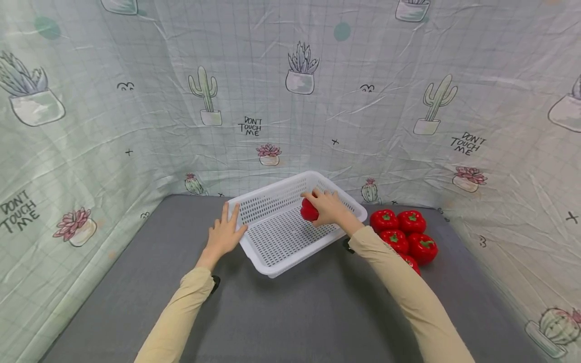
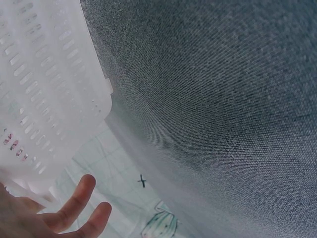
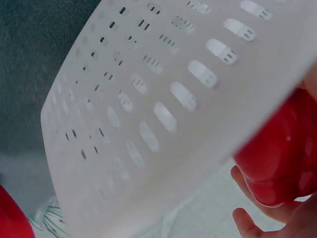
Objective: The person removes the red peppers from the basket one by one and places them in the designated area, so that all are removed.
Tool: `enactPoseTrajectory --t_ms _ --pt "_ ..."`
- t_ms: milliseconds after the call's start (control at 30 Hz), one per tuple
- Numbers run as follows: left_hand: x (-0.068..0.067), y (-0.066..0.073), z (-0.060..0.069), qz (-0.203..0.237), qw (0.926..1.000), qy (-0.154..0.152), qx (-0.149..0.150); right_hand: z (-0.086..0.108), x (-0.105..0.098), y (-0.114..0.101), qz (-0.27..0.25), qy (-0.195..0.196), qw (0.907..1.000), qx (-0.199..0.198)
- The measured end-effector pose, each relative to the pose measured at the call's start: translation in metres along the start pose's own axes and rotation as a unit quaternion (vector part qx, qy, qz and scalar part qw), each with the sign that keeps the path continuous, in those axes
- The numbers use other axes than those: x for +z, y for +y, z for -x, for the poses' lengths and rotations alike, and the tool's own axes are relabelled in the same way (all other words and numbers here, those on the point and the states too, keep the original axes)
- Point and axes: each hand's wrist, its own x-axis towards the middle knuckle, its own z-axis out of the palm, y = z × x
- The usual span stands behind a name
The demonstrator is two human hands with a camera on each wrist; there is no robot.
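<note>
A red bell pepper (image 1: 309, 209) is held by my right hand (image 1: 329, 207) over the inside of a white perforated plastic basket (image 1: 281, 267). In the right wrist view, the fingers curve around the shiny pepper (image 3: 285, 148) just past the basket's wall (image 3: 148, 109). My left hand (image 1: 223, 234) rests against the basket's left end, its fingers spread and fairly straight, the thumb at the rim. In the left wrist view, two fingertips (image 2: 85, 184) stand clear of the basket's outer wall (image 2: 44, 84).
Several red bell peppers (image 1: 410, 223) with green stems sit grouped on the grey tabletop (image 1: 290, 322), right of the basket. Some are partly hidden by the right sleeve (image 1: 399, 292). A printed cactus cloth (image 1: 336, 146) hangs behind and along both sides.
</note>
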Motion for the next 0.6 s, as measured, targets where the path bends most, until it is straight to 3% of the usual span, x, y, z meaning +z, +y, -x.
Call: enactPoseTrajectory --t_ms 433,600 --pt "0.001 0.000 0.001 0.003 0.9999 0.009 0.003 0.015 -0.024 -0.008 0.085 0.051 0.9931 -0.063" --pt "0.001 0.000 0.000 0.004 1.0000 0.007 0.003 0.023 -0.035 -0.010 0.086 0.072 0.9903 -0.082"
